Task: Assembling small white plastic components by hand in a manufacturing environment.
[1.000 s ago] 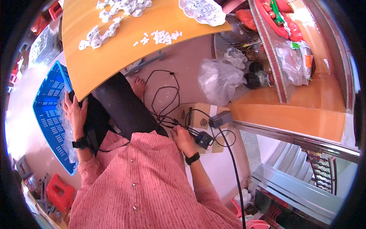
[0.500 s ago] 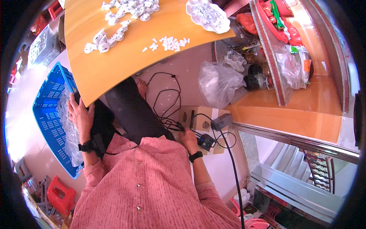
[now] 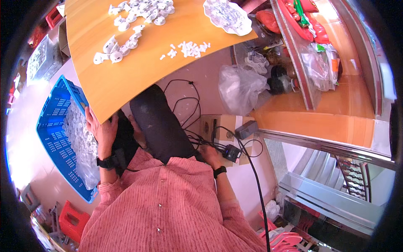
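The left hand [image 3: 100, 130] lay spread open against the surface [image 3: 126, 80] edge; the right hand [image 3: 208, 154], at three o'clock, touched tangled cables [image 3: 189, 126], grip indiscernible; snagging them could drag the adapter [image 3: 231, 152].

My orange counter [image 3: 126, 80] is the landmark here. Scattered over its far part lie white plastic pieces [image 3: 126, 31], with a smaller spill of tiny white bits [image 3: 189, 48] nearer its right edge, and a clear bag of white parts [image 3: 228, 16] at its far right corner. Beyond the counter's right edge, down on the floor, a crumpled clear plastic bag [image 3: 241, 86] sits beside a dark jar [image 3: 279, 80]. Farther right of the counter runs a wooden shelf [image 3: 302, 59] carrying red packets [image 3: 304, 19] and wrapped goods. Well below the counter's left side, near my lap's edge, stands a small red stool [image 3: 71, 218].
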The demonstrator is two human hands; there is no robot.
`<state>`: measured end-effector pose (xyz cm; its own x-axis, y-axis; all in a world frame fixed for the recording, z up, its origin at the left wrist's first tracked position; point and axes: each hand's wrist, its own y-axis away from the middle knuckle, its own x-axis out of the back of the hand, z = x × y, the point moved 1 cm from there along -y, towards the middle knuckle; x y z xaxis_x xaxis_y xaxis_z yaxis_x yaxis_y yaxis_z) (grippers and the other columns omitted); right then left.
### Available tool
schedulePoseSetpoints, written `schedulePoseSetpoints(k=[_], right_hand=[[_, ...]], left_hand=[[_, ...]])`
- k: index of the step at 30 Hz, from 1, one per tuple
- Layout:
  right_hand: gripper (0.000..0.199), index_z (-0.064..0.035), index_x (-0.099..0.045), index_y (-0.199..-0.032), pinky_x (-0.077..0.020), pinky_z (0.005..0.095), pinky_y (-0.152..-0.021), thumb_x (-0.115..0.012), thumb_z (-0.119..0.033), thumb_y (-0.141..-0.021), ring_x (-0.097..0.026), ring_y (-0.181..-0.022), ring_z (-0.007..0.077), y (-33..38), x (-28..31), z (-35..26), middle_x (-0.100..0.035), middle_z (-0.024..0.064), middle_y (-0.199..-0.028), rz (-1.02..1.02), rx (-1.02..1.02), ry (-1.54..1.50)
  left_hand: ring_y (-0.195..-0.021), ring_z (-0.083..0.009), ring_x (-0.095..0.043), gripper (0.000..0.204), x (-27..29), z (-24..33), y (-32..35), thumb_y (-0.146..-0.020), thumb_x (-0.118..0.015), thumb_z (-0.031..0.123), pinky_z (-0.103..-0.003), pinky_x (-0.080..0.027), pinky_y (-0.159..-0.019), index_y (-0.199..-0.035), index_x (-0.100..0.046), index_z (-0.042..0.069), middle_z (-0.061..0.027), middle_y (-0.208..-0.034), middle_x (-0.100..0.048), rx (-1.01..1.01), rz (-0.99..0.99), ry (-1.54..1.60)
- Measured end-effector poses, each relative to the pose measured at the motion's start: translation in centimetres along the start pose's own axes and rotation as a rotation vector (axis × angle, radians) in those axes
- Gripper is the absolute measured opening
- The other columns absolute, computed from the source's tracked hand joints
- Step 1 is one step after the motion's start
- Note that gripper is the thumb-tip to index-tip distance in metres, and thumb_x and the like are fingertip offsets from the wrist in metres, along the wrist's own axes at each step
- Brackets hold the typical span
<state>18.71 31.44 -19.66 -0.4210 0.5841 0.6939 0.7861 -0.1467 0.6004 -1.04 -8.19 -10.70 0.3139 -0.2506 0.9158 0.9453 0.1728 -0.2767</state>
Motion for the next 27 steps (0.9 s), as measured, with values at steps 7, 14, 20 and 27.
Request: schedulePoseSetpoints(k=[7,14,20,27], right_hand=[[0.044,0.0019,-0.062,-0.122,-0.0505,0.0493,-0.094,-0.069,-0.02,-0.085,-0.061,-0.11,0.0443,-1.6,-2.2,2.2,-0.065,0.0289,-0.116,-0.019,0.023,-0.033],[0.053,0.0034,-0.055,-0.13,-0.0497,0.0489,-0.097,-0.07,-0.02,-0.085,-0.059,-0.114,0.0445,-2.4,-2.1,1.4,-0.063,0.0297,-0.12,0.11,-0.059,-0.018],[0.053,0.0063,-0.055,-0.131,-0.0505,0.0474,-0.095,-0.066,-0.013,-0.084,-0.061,-0.109,0.0449,-2.5,-2.4,2.1,-0.063,0.0299,-0.118,0.314,-0.029,0.02],[0.033,0.0056,-0.066,-0.108,-0.0514,0.052,-0.087,-0.066,-0.02,-0.086,-0.064,-0.098,0.047,-2.4,-0.3,1.1,-0.067,0.0297,-0.103,0.161,-0.02,-0.01]], left_hand=[[-0.136,-0.0391,-0.043,0.054,-1.2,0.9,-0.1,-0.086,-0.074,0.037,-0.058,-0.032,-0.107,-0.134,-0.061,0.015,-0.0157,-0.142,-0.054,-0.096,-0.078,-0.082],[-0.122,-0.0389,-0.054,0.047,-1.4,1.6,0.1,-0.087,-0.072,0.033,-0.058,-0.034,-0.101,-0.128,-0.064,0.012,-0.0193,-0.127,-0.063,-0.132,-0.111,0.021],[-0.125,-0.0426,-0.053,0.051,-1.9,3.1,-0.4,-0.088,-0.069,0.035,-0.054,-0.039,-0.103,-0.132,-0.061,0.011,-0.0216,-0.13,-0.061,-0.125,-0.193,0.03],[-0.131,-0.0408,-0.05,0.055,-2.6,4.5,-0.6,-0.088,-0.068,0.03,-0.057,-0.036,-0.108,-0.14,-0.055,0.017,-0.0188,-0.138,-0.058,-0.139,-0.272,-0.027]])
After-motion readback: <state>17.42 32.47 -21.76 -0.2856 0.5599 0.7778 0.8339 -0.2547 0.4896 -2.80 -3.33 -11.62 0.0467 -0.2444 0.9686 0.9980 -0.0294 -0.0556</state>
